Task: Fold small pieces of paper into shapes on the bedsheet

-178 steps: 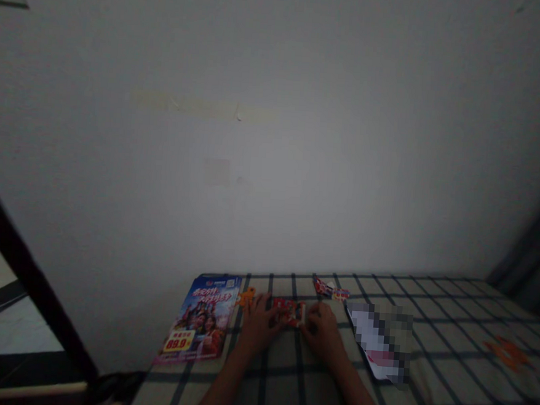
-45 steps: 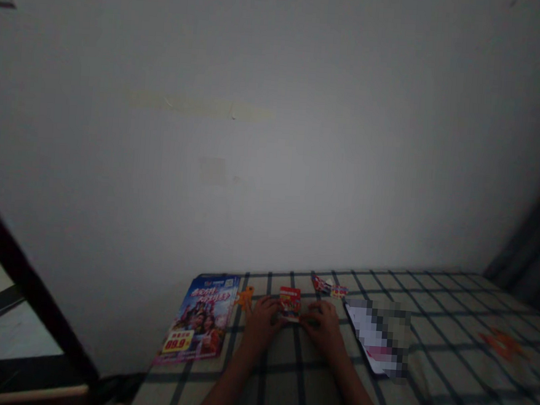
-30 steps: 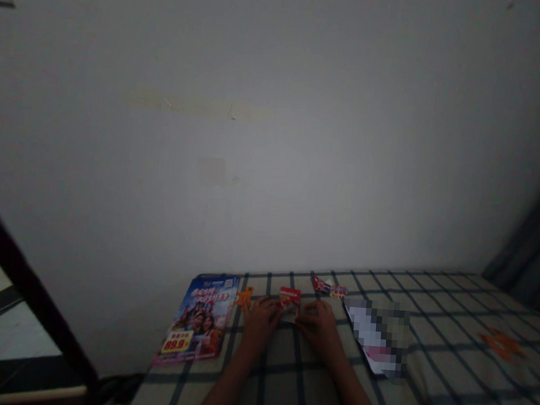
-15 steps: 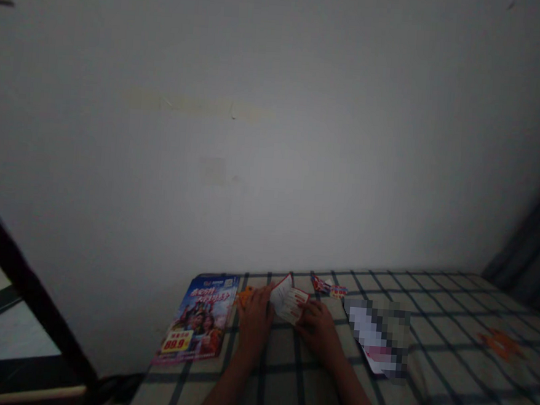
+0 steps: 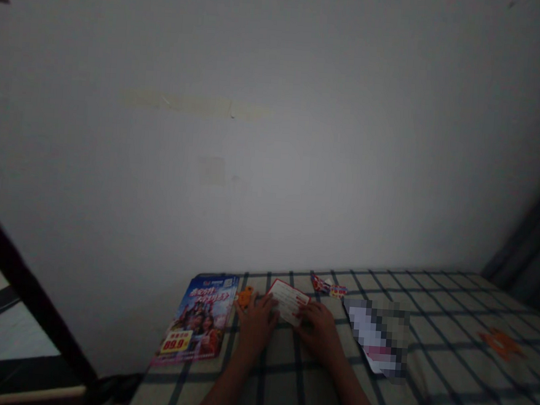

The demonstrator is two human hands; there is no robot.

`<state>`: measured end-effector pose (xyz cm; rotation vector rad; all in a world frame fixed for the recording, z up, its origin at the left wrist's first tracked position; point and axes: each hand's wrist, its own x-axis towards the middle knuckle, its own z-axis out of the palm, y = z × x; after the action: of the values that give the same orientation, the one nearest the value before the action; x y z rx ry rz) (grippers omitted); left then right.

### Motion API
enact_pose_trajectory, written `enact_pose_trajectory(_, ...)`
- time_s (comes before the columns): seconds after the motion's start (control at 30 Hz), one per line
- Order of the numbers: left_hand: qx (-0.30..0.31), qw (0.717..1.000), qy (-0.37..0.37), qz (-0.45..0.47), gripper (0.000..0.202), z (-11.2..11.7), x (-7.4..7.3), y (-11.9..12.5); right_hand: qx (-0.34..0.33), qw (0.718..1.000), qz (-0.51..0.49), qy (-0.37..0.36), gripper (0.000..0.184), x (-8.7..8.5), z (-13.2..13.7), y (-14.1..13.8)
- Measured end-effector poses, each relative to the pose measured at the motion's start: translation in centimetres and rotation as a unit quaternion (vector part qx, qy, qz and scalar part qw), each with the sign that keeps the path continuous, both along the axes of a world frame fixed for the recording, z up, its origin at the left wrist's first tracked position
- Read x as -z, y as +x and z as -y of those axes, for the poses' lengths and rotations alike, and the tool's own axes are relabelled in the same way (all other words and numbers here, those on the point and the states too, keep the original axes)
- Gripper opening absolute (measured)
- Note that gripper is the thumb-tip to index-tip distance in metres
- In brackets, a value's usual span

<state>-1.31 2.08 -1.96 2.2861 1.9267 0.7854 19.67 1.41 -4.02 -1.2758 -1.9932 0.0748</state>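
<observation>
A small white sheet of printed paper (image 5: pixel 289 301) with red edges lies spread out between my hands, tilted slightly on the checked cloth. My left hand (image 5: pixel 257 319) has its fingers on the sheet's left edge. At the right edge, my right hand (image 5: pixel 319 329) grips the paper with thumb and bent fingers. Just beyond my left hand is a small orange figure (image 5: pixel 244 297), partly hidden by the fingers. A stack of glossy blue and pink flyers (image 5: pixel 199 318) marked 89.9 lies to the left of that hand.
The checked cloth (image 5: pixel 280 376) covers the surface up to the white wall (image 5: pixel 275 135). Behind my right hand lies a crumpled red and blue paper piece (image 5: pixel 322 284). A blurred flat white and purple item (image 5: pixel 371 342) and an orange cut-out (image 5: pixel 500 343) lie to the right.
The paper was bent up along a fold and now lies flatter. My left hand has shifted slightly down, showing more of the orange figure; my right hand stays at the right edge.
</observation>
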Motion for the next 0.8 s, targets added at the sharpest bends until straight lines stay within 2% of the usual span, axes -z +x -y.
enact_pose_trajectory(0.1, 0.005, 1.000, -0.003, 0.003, 0.033, 0.20, -0.29, 0.01, 0.005, 1.000, 0.008, -0.006, 0.030, -0.11, -0.02, 0.01)
enact_pose_trajectory(0.53, 0.021, 1.000, -0.009, 0.006, 0.027, 0.56, -0.72, 0.18, 0.016, 0.999, 0.027, 0.021, 0.020, 0.42, -0.19, -0.02)
enact_pose_trajectory(0.7, 0.039, 0.999, -0.013, 0.010, 0.022, 0.42, -0.47, 0.08, 0.004, 0.999, 0.011, 0.041, 0.014, 0.35, -0.34, 0.07)
enact_pose_trajectory(0.8, 0.055, 0.998, -0.022, 0.007, 0.022, 0.36, -0.44, -0.01, 0.006, 0.999, -0.013, 0.043, 0.017, 0.50, -0.44, 0.15)
